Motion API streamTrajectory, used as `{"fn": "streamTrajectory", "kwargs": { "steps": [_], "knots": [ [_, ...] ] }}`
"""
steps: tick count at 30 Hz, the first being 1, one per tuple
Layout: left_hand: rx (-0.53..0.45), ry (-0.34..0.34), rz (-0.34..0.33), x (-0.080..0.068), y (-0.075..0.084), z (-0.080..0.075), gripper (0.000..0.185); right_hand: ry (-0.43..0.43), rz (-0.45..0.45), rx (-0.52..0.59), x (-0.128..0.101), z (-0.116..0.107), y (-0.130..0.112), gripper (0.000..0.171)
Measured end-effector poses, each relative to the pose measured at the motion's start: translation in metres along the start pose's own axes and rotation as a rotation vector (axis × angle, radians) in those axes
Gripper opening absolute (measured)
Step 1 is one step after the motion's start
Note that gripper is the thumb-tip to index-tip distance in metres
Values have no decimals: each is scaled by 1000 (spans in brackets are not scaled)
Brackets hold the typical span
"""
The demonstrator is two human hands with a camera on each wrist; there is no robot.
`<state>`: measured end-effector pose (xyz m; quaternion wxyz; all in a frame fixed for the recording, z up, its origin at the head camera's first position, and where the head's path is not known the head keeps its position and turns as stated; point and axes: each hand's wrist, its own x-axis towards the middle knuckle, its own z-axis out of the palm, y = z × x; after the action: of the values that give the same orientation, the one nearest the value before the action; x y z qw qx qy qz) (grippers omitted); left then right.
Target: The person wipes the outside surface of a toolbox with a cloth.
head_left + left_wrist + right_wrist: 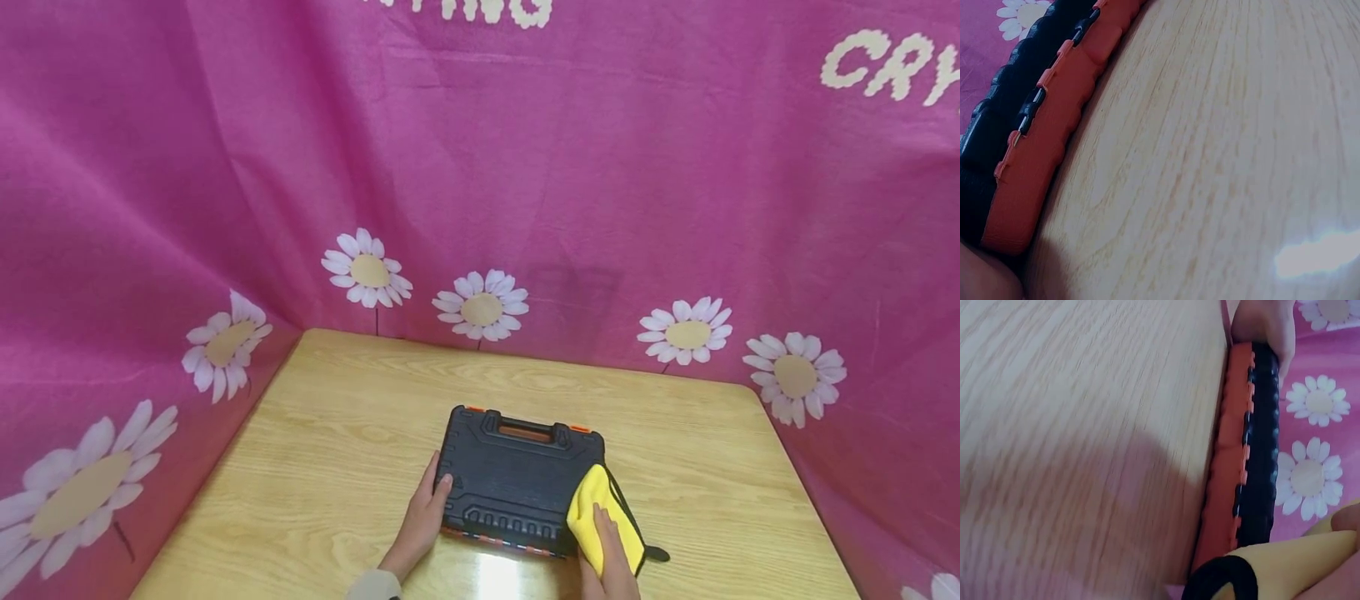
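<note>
A black plastic tool case point(517, 468) with a carry handle at its far side lies flat on the wooden table. My left hand point(422, 521) holds the case's left edge, thumb on top and fingers along the side. At the near right corner, my right hand point(613, 560) holds a yellow cloth point(587, 515) with black edging against the case. The left wrist view shows the case's orange lower half point(1054, 119) and hinges, with a bit of the left hand at the lower left. In the right wrist view the folded cloth point(1291, 565) covers the near end.
The case rests on a light wood table point(337, 433). A magenta curtain point(480, 167) with white daisies surrounds it at the back and sides. A bright light reflection point(497, 577) shows on the wood in front of the case.
</note>
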<state>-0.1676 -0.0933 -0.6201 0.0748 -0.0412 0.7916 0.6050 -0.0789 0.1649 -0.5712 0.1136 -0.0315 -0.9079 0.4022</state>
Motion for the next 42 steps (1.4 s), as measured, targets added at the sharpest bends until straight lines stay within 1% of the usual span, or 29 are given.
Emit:
{"fn": "streamTrajectory", "kwargs": {
  "steps": [5, 7, 10, 13, 15, 17, 18, 20, 21, 23, 26, 29, 31, 34, 37, 42],
  "knots": [
    [2, -4, 12, 0, 2, -1, 65, -45, -150, -3, 3, 10, -8, 52],
    [-1, -7, 11, -1, 2, -1, 65, -64, -186, -14, 4, 15, -12, 52],
    [-6, -8, 12, -1, 3, -2, 65, -119, -232, -17, 6, 22, -21, 53],
    [0, -1, 8, -1, 3, -1, 65, -229, -286, 9, 7, 31, -30, 57],
    [6, 9, 14, -1, 4, -1, 65, -329, -329, 17, 9, 39, -36, 59],
    [4, 11, 18, 0, 3, -1, 65, -438, -376, 4, 10, 46, -42, 54],
    [-10, 7, 23, 0, 3, -1, 65, -494, -400, -13, 11, 50, -44, 52],
    [-56, -19, 48, 1, 1, -1, 64, -577, -466, -76, 13, 56, -49, 54],
    [-87, -40, 56, 1, 1, -1, 64, -608, -502, -107, 14, 59, -51, 58],
    [-144, -84, 57, 1, 0, -3, 64, -637, -577, -189, 16, 63, -55, 59],
    [-182, -133, 38, 1, 0, -7, 65, -613, -697, -321, 19, 69, -59, 52],
    [-161, -145, 8, 1, 1, -10, 66, -565, -802, -421, 21, 73, -61, 44],
    [-158, -155, -5, 2, 2, -11, 66, -536, -850, -463, 22, 75, -61, 43],
    [-140, -164, -19, 2, 4, -13, 68, -496, -881, -484, 22, 79, -59, 47],
    [-127, -162, -29, 2, 5, -14, 68, -446, -885, -471, 20, 84, -56, 52],
    [-129, -158, -32, 2, 5, -14, 69, -354, -907, -454, 18, 91, -47, 54]
  ]
}}
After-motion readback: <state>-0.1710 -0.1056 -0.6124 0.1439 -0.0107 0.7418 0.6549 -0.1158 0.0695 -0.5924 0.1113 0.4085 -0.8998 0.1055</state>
